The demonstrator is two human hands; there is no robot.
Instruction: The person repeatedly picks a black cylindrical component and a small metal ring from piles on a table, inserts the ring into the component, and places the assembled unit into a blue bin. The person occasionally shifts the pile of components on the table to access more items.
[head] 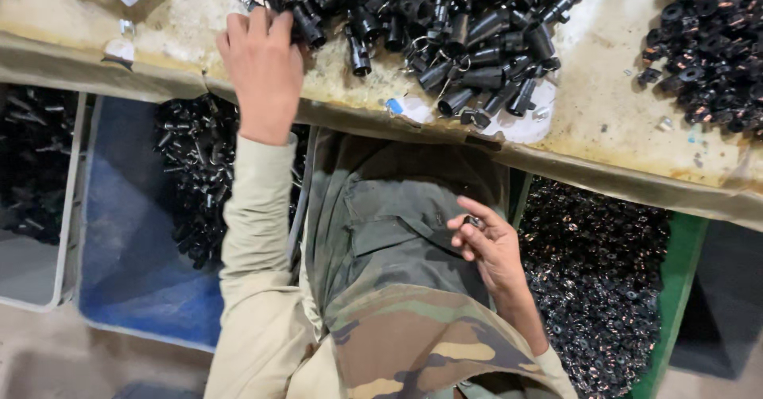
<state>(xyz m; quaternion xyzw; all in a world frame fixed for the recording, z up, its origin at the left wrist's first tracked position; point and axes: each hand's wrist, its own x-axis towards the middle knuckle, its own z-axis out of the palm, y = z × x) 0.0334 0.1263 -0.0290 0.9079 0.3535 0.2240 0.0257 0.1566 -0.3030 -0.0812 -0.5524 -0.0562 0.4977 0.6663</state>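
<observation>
Between thumb and forefinger of the right hand [493,244], held low over the lap, we note a small dark ring-like part [474,222]; it is too small for us to tell its long axis or which way it faces. The fingers pinch it, the remaining fingers curled loosely.

Up on the table [612,121], the left hand [262,65] reaches forward, its fingertips buried in the near edge of a heap of black tubular parts [445,25]; we cannot tell whether it has hold of one. These tubes lie in all directions, several carrying thin metal wire rings. A second heap, of small black ring-shaped parts [711,45], sits at the table's right end, well apart from the first. A small blue scrap [394,106] lies at the table's front edge, beside white patches in the worn yellowish surface.

Below the table edge we record a blue bin [131,256] at the left holding black tubular parts, a green bin [675,288] at the right filled with dark ring parts, and a pale tray [32,272] at the far left.
</observation>
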